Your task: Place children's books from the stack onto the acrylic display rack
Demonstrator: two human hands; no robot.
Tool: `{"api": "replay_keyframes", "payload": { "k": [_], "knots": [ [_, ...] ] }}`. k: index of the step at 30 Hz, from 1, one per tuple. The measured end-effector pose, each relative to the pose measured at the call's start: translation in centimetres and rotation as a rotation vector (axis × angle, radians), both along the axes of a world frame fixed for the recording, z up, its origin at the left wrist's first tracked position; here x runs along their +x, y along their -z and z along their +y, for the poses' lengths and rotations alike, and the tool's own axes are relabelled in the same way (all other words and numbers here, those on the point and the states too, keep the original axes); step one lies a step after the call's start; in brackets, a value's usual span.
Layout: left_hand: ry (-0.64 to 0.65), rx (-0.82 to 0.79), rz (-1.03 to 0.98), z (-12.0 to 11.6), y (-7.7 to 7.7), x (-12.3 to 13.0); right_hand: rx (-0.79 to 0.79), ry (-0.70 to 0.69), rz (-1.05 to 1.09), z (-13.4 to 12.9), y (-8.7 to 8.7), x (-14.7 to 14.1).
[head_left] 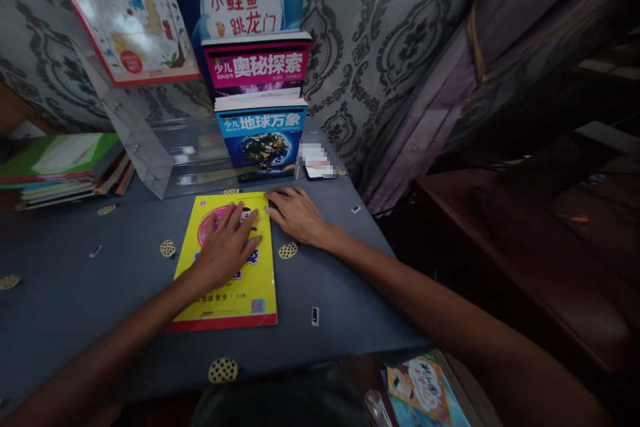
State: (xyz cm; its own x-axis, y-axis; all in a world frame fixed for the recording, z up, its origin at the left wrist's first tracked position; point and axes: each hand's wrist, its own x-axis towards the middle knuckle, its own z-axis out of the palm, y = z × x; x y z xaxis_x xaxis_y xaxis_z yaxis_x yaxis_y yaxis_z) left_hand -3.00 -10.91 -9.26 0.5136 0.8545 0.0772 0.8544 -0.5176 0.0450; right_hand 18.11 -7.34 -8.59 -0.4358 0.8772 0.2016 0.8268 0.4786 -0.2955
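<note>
A yellow book (220, 307) with a red bottom edge lies flat and closed on the grey-blue table. My left hand (223, 247) rests on its cover, fingers spread and pointing away from me, hiding part of the title and the pink picture. My right hand (296, 213) is at the book's upper right corner, its fingers extended and its fingertips touching the edge there. Behind the yellow book a clear acrylic stand (160, 170) holds upright books, among them a blue one with a globe (265, 150) and a magenta one (260, 65).
A stack of books and folders (75, 160) lies at the left. Beside the stand at the right is a phone-like object (320, 163), partly blurred out. A purple curtain (415, 107) hangs at the right. Below the table edge lies a colourful book (423, 390).
</note>
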Motion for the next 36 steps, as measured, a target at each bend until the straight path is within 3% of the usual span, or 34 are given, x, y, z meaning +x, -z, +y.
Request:
{"api": "replay_keyframes", "payload": {
  "k": [5, 14, 18, 26, 32, 36],
  "knots": [
    [-0.043, -0.027, -0.008, 1.0, 0.1, 0.2, -0.001, -0.033, 0.013, 2.3, 0.4, -0.7],
    [-0.014, 0.036, -0.107, 1.6, 0.7, 0.3, 0.020, -0.072, 0.015, 3.4, 0.9, -0.9],
    [0.132, -0.028, -0.093, 0.2, 0.0, 0.3, 0.033, -0.077, 0.038, 3.5, 1.4, -0.9],
    [0.447, -0.064, -0.178, -5.1, -1.0, -0.7, 0.020, -0.075, 0.037, 3.5, 1.4, -0.9],
    [0.497, 0.038, -0.225, -6.4, -1.0, -0.3, 0.015, -0.077, 0.027, 3.4, 1.6, -0.9],
    [0.494, 0.099, -0.267, -6.3, -0.7, -0.1, 0.011, -0.065, 0.042, 1.9, 1.8, -0.9]
  ]
}}
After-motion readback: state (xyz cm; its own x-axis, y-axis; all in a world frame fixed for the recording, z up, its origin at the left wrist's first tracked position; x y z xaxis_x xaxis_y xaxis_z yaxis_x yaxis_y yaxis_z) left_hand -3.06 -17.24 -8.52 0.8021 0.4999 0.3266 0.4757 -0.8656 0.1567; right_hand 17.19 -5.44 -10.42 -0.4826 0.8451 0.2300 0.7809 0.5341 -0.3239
